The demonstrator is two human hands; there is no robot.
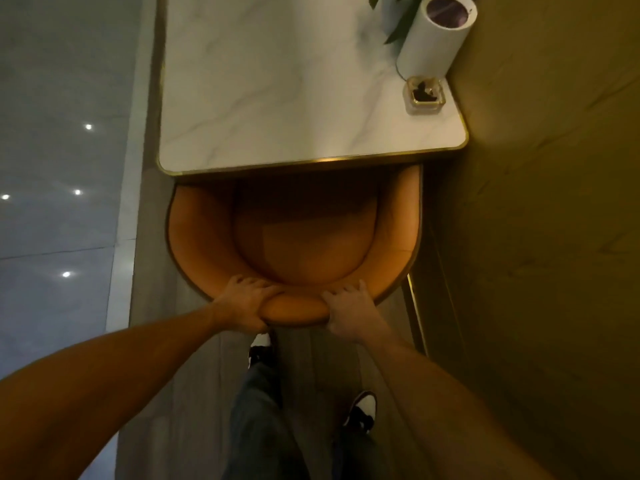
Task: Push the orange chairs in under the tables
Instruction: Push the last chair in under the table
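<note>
Both hands, left hand [244, 304] and right hand [348, 310], have fingers curled gripping the orange chair [294, 237] backrest; its seat front sits under the marble surface [277, 91] near edge. A glass ashtray [425, 95] holding dark bits stands at the right near corner.

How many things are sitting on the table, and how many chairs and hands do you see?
Orange chair: 1
Hands on the chair back: 2, left hand and right hand
White cylinder: 1
Glass ashtray: 1
Plant: 1
Total: 6

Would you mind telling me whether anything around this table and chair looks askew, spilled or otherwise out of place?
Nothing stands out. The orange chair sits squarely, front tucked under the marble table, both hands gripping its backrest. The white cylinder and small glass dish stand upright by the wall, with no spill visible.
</note>
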